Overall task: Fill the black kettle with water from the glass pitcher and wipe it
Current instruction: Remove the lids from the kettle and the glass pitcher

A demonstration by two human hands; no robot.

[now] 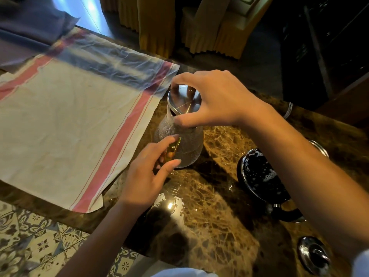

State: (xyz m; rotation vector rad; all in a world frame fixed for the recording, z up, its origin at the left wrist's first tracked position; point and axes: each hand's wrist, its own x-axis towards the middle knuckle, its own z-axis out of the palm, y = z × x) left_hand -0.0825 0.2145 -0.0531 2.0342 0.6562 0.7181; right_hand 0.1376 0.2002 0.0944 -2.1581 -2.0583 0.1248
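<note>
A textured glass pitcher (186, 142) stands upright on the brown marble table (215, 206), capped by a round steel lid (184, 98). My right hand (217, 98) reaches over it, and its fingertips and thumb pinch the lid's rim. My left hand (147, 176) curls round the pitcher's gold handle (172, 149) on the near side. The black kettle (259, 174) sits open to the right, foam showing inside, partly hidden under my right forearm. Its black lid (313, 256) lies on the table at the lower right.
A cream cloth with red stripes (65, 124) lies spread flat over the table's left half. Water is pooled on the marble near me (169, 202). Chairs in yellow covers (211, 27) stand beyond the far edge. Patterned floor tiles (30, 236) show at the lower left.
</note>
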